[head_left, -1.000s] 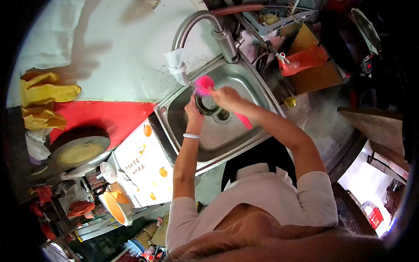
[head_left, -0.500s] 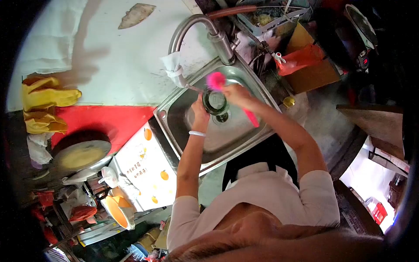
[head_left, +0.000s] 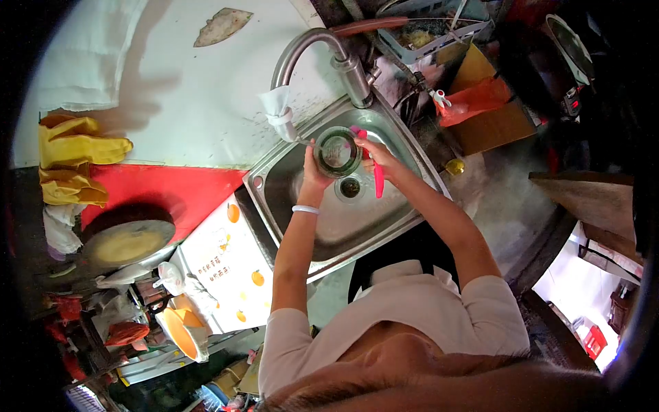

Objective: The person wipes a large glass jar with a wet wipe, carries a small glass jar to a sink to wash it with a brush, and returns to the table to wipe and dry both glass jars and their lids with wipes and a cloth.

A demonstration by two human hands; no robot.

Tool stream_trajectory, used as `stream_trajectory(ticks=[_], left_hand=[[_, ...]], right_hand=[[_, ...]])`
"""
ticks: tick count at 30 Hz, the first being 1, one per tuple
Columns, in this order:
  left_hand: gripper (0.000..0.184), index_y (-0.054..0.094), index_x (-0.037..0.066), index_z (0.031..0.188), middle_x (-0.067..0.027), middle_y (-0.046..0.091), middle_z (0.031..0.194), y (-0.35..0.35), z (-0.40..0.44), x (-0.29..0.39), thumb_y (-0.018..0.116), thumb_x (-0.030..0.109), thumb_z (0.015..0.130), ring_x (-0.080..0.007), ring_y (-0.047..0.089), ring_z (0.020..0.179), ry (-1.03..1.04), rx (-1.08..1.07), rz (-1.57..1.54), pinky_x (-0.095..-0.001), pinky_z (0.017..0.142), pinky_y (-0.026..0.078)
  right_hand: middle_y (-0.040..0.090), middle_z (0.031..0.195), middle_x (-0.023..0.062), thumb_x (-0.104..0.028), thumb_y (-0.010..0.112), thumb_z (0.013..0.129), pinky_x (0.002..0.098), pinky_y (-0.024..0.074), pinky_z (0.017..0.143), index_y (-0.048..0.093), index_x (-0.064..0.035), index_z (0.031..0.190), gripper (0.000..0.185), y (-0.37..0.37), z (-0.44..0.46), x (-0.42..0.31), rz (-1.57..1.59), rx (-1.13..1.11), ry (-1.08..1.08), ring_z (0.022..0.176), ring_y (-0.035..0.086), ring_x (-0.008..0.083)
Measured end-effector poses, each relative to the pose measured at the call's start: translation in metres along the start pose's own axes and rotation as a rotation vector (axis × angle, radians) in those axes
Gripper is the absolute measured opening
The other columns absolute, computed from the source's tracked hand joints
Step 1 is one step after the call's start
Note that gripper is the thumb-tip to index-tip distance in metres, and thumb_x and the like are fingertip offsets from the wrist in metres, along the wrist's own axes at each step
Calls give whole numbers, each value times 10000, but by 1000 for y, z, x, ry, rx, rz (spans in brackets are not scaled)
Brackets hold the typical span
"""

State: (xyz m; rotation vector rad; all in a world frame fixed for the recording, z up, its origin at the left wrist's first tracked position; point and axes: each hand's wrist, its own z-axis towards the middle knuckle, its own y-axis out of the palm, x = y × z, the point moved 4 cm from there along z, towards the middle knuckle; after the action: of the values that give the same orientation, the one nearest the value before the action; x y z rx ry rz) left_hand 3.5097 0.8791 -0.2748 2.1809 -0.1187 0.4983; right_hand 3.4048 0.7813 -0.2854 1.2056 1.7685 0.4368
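Note:
A round, green-tinted glass container [head_left: 338, 152] is held over the sink [head_left: 329, 237], with its round opening facing up. My left hand [head_left: 316, 168] is closed on its left side. On the opposite side, the fingers of my right hand [head_left: 379, 161] reach its rim. That same hand grips a bright pink scrubbing brush [head_left: 379, 181], its handle pointing down; the head is partly hidden beside the glass. A curved metal faucet [head_left: 302, 42] with a white cloth wrapped round its spout [head_left: 278, 113] ends just left of the container, and a thin stream of water seems to reach it.
Yellow rubber gloves [head_left: 79, 154] hang at the left edge of the white counter [head_left: 199, 89]. Below them is a round pan [head_left: 130, 242]. A cardboard box [head_left: 498, 130] with a red plastic bag [head_left: 477, 103] and a grey basket [head_left: 439, 41] stand right of the faucet.
My right hand has moved down from above the container to its right side, taking the brush with it. The brush head has dropped behind the rim, and the container has shifted slightly up.

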Motion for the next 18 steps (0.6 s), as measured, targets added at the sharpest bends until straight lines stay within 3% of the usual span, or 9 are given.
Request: stream_trajectory(ticks=[4,6,8,10,11,14,18], left_hand=[[454,477,36,1103,-97,542,1059,-25,6,10,481,385,813,-240,530,952,23,64,140,-405,825,423],[413,486,24,1089,-75,556,1039,-25,-9,17,475,344,829,-224,547,932,234,158,553,-376,814,446],[373,503,23,1059,-62,575,984,-25,-17,16,505,310,821,-196,549,925,296,136,516,-358,790,456],[398,496,32,1072,-63,562,1020,-25,-19,10,498,340,820,-214,547,929,206,69,325,-369,792,451],[425,482,47,1104,-84,531,1088,-23,-20,7,476,366,824,-238,521,977,114,55,127,-408,830,424],[431,475,63,1119,-96,502,1133,-5,-30,-2,437,387,838,-252,485,1028,91,-20,-73,-439,873,388],[413,479,65,1111,-99,501,1130,2,-38,-11,414,376,849,-253,459,1061,11,-31,-192,-448,902,360]], right_hand=[[467,686,-17,-353,647,716,191,263,369,562,-76,896,341,9,0,-8,-199,59,-31,434,357,38],[470,705,-11,-353,636,727,190,262,371,565,-79,899,332,10,2,-8,-234,78,26,432,348,37],[459,660,-17,-366,635,723,192,252,363,568,-77,917,355,10,2,-7,-256,42,30,410,323,39],[448,633,-29,-375,627,726,185,241,362,576,-80,927,361,12,2,-6,-290,-29,31,408,307,36],[461,641,-32,-398,604,739,196,256,373,589,-83,924,366,12,4,-8,-336,-31,28,417,332,45],[488,666,-39,-422,584,749,213,288,402,606,-98,912,363,-3,29,1,-530,20,-88,446,371,59],[493,650,-54,-455,582,739,228,324,439,616,-110,911,387,-5,26,-2,-562,-42,-17,497,425,68]])
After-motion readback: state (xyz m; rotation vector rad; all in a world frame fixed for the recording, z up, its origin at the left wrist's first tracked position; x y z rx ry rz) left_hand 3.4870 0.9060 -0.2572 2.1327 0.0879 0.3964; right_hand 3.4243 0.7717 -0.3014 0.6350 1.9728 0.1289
